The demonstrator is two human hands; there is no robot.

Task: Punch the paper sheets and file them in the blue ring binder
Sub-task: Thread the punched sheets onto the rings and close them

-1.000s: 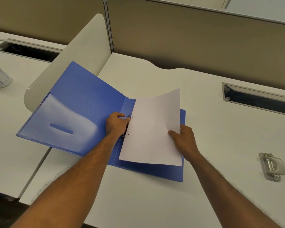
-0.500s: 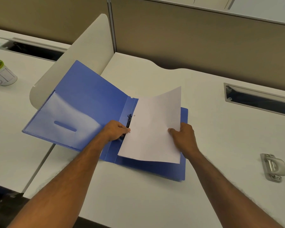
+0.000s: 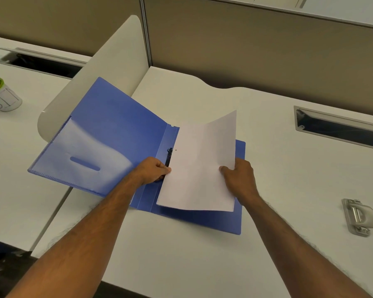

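Fingers of the left hand (image 3: pixel 152 171) pinch the left edge of the white paper sheets (image 3: pixel 202 164) by the black ring clip (image 3: pixel 169 154); the right hand (image 3: pixel 241 179) pinches their right edge (thumb on top). They bow over the right half of the open blue plastic ring binder (image 3: pixel 116 130).

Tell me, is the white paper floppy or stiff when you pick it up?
Probably floppy: the paper sheets bow in a curve where the right hand pinches their edge. Likely very light, since that small pinch lifts them. They look thin, so they might crease easily.
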